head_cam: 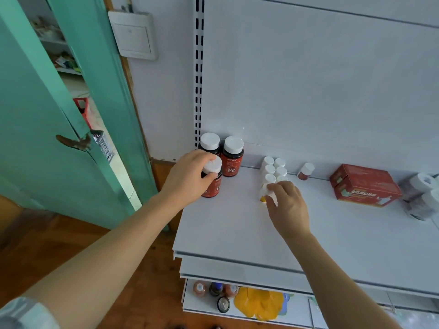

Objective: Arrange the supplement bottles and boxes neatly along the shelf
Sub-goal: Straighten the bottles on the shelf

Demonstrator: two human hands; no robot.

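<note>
On the white shelf (pixel 237 224), my left hand (pixel 190 176) grips a red bottle (pixel 212 186). At three o'clock, my right hand (pixel 287 205) pinches a small white bottle (pixel 267 192).

White caps are seen on the dark red-labelled bottles (pixel 232 156) at far left, and on the small all-white bottles (pixel 273 170) clustered mid-shelf. A red box (pixel 364 186) with white lettering is shown at right on the plain white shelf (pixel 237 229). A teal door (pixel 35 119) is caught at left.
</note>
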